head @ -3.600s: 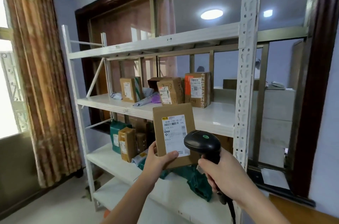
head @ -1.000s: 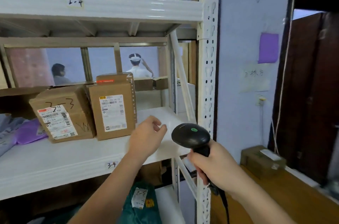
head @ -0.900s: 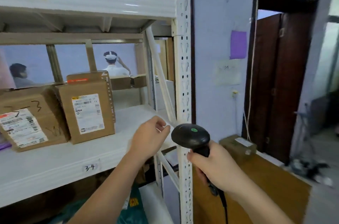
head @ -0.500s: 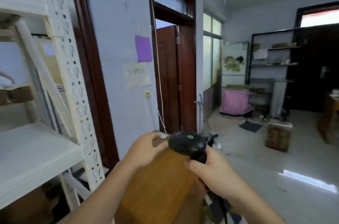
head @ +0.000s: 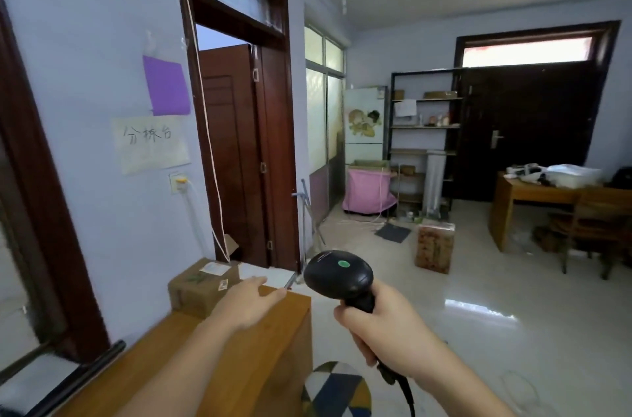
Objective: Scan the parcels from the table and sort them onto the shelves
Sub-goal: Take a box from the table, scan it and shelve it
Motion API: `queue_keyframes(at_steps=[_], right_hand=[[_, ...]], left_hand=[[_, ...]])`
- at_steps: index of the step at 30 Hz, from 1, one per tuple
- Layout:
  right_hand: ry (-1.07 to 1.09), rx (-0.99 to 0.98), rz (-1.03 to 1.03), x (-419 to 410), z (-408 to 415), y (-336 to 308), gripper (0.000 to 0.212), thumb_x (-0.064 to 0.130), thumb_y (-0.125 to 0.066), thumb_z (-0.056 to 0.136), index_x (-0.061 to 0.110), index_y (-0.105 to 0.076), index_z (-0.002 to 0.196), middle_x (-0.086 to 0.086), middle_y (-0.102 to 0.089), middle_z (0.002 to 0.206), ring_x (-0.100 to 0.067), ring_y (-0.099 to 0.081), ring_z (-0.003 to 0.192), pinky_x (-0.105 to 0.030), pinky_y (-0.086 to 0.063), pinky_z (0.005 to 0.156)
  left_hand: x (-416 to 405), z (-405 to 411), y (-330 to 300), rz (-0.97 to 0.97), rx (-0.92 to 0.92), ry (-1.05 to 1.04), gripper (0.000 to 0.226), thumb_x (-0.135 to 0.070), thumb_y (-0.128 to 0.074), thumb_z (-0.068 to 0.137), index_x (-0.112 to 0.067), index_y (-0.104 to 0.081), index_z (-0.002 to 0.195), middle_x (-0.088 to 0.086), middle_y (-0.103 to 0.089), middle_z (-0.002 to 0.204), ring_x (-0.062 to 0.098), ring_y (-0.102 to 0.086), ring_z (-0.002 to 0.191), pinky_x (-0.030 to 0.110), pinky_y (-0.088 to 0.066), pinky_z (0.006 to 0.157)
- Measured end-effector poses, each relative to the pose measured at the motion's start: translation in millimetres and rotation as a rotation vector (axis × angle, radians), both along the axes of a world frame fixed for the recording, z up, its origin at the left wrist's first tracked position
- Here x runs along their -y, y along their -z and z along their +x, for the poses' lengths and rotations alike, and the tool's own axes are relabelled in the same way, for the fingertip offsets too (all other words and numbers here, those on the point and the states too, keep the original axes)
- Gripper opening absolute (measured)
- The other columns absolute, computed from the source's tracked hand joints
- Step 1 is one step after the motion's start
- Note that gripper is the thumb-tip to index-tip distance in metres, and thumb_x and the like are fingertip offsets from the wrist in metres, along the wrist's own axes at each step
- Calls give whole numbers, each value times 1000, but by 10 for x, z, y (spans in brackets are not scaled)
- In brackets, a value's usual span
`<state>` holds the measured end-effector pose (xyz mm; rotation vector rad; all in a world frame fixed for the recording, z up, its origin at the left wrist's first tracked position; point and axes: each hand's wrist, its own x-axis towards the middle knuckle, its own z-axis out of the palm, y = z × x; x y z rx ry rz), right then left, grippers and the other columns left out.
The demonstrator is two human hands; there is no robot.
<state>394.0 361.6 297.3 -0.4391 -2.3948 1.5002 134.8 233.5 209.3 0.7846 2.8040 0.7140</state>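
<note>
A brown cardboard parcel (head: 200, 286) with white labels stands at the far end of the wooden table (head: 239, 358), against the wall. My left hand (head: 248, 303) is stretched out over the table with relaxed fingers and holds nothing; it is just right of the parcel, apart from it. My right hand (head: 379, 327) grips the handle of a black barcode scanner (head: 338, 274), whose head with a green dot points forward. The scanner's cable hangs below my wrist.
White papers and a pen (head: 273, 274) lie beyond the parcel. A stool with a patterned seat (head: 337, 389) stands right of the table. Further off are an open brown door (head: 232, 156), a box on the floor (head: 436, 247), a pink bin (head: 367, 191) and a desk (head: 533, 197).
I set the scanned parcel on the shelf, let go, and turned right from the shelves to the table. My empty left hand now reaches out over the table near another parcel.
</note>
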Motion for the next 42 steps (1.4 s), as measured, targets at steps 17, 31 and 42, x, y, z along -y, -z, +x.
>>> queue_keyframes(at_steps=[17, 31, 42], right_hand=[[-40, 70, -35, -598, -1934, 473, 11, 24, -64, 88, 19, -62, 98, 0, -60, 65, -13, -58, 53, -35, -53, 58], [-150, 158, -81, -1447, -3949, 838, 3, 12, -60, 89, 13, -57, 91, -5, -54, 55, -18, -50, 44, -34, -46, 50], [-327, 346, -144, -1757, -5430, 1300, 6, 13, -61, 92, 18, -58, 92, -4, -53, 57, -18, -48, 43, -29, -47, 50]], left_hand=[[-440, -1749, 412, -99, 50, -38, 97, -91, -36, 81, -29, -42, 156, -1, -40, 163, 28, -39, 149, 52, -38, 119], [-987, -3501, 1126, -109, 198, -158, 85, -81, -45, 90, -29, -39, 157, -1, -41, 162, 25, -43, 146, 46, -37, 120], [-776, -4488, 1899, -11, 314, -328, 91, -90, -37, 71, -41, -47, 147, -8, -56, 148, 18, -58, 128, 46, -51, 106]])
